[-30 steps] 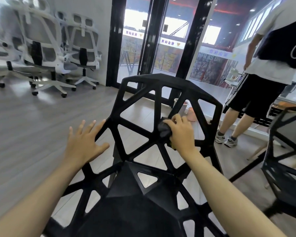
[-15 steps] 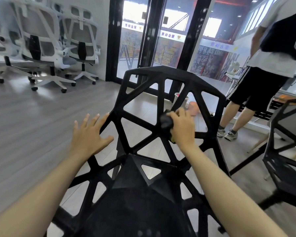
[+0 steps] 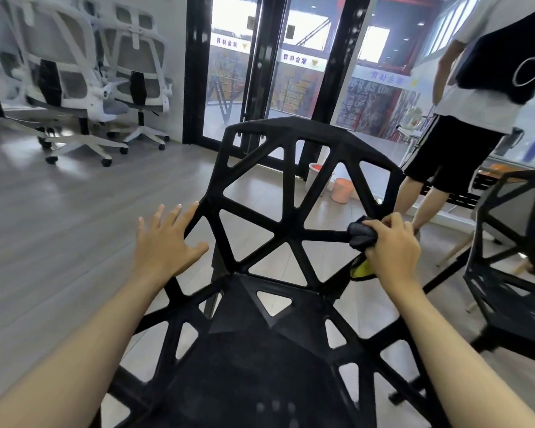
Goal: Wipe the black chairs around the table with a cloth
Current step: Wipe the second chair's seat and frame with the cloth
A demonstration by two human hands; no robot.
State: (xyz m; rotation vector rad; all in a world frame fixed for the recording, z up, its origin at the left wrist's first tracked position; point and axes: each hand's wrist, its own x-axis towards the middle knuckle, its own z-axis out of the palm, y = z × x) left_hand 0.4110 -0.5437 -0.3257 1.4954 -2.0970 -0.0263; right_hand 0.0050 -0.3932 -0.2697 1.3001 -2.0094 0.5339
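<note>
Directly ahead, a black chair (image 3: 294, 230) with an open lattice of triangular holes fills the middle of the view, its backrest rising toward 12 o'clock and its seat running down toward 6 o'clock. At about 9 o'clock, the left hand (image 3: 164, 245) rests flat against the left edge of the backrest, its fingers (image 3: 187, 216) straight and slightly spread. At about 3 o'clock, the right hand (image 3: 393, 245) grips a bunched dark cloth (image 3: 360, 234), fingers curled around it, pressing it onto a horizontal bar of the backrest near the right edge; a bit of yellow shows under the hand. A second black chair (image 3: 513, 261) stands at the far right, partly cut off by the frame. At 1 o'clock, another person (image 3: 464, 112) in black shorts and a white shirt stands on the grey floor (image 3: 59, 217). Two small buckets (image 3: 331, 183) sit near the glass doors (image 3: 260, 63) at 12 o'clock, and white office chairs (image 3: 84, 72) are grouped at 10 o'clock.
</note>
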